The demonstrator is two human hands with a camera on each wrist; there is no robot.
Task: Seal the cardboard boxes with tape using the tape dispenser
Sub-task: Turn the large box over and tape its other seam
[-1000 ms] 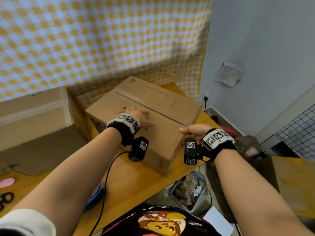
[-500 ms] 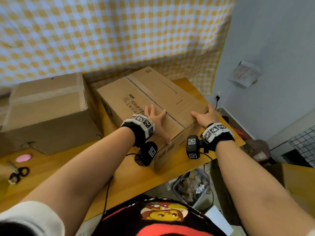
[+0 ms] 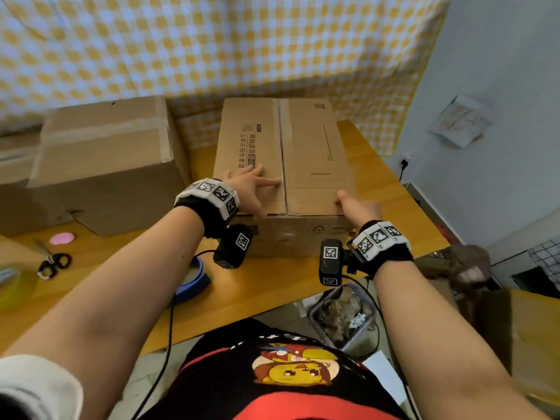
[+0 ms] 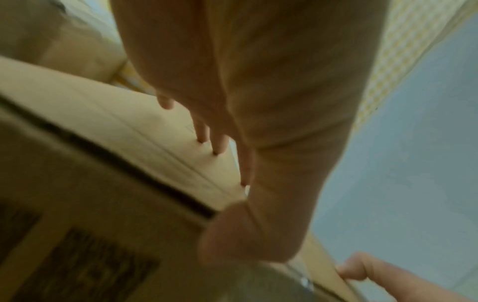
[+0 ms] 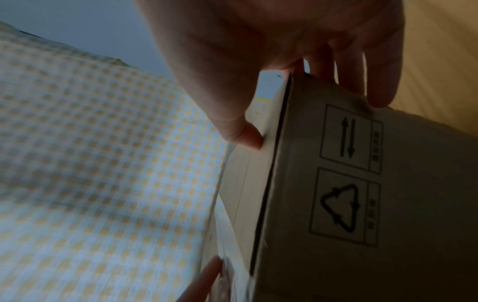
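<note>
1. Right now I am squaring the unsealed box (image 3: 281, 159) on the desk (image 3: 272, 277); its centre seam runs away from me, still bare of tape.
2. Next, I judge, I need the tape dispenser, which I cannot make out for certain in any view.
3. My left hand (image 3: 250, 192) lies spread flat on the near left flap, fingertips at the seam.
4. My right hand (image 3: 356, 206) clasps the near right corner, thumb on top, fingers (image 5: 383, 81) down the side.
5. A taped box (image 3: 103, 153) stands to the left.

Head view down over cardboard box (image 3: 281, 165); wrist views close beneath (box shared).
</note>
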